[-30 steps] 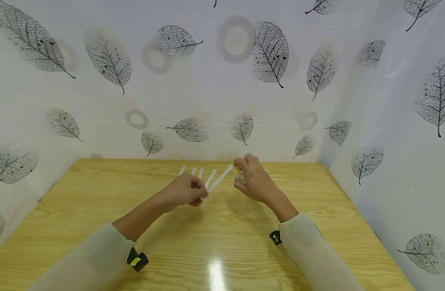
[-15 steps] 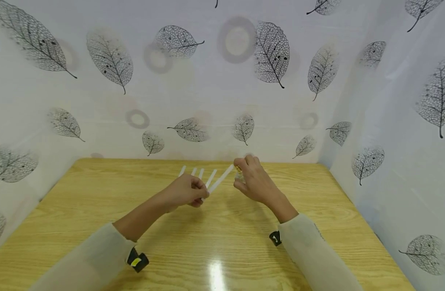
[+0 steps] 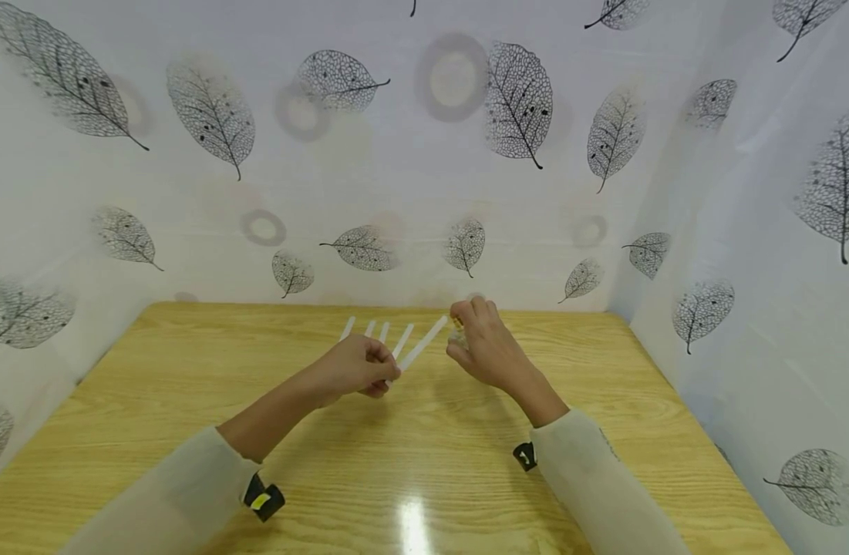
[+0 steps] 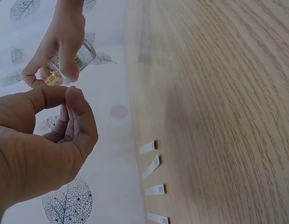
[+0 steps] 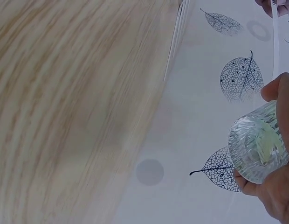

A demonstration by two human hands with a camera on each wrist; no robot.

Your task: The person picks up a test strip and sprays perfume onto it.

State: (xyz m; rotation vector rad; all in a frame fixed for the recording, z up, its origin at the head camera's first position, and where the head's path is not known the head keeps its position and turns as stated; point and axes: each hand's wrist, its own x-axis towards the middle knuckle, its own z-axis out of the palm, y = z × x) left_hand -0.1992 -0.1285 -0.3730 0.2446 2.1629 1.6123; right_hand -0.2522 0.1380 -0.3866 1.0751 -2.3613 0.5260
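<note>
In the head view my left hand [image 3: 355, 366] pinches the near end of a white paper test strip [image 3: 423, 342] between thumb and forefinger. The strip slants up to the right, its far end close to my right hand [image 3: 490, 343]. That hand grips a clear ribbed glass perfume bottle [image 5: 256, 144], seen from its base in the right wrist view. The left wrist view shows the bottle tilted, with its gold spray nozzle [image 4: 52, 78] pointing towards my left hand and a right finger curled at it. Whether any spray comes out cannot be made out.
Several more white strips [image 4: 156, 190] lie spaced in a row on the wooden table [image 3: 410, 455], beyond my left hand. A pale curtain [image 3: 396, 169] with leaf prints encloses the table at the back and sides.
Both hands stay nearly in place, with the strip and the bottle still held. My right forefinger and the strip's far end have shifted very slightly to the right.
</note>
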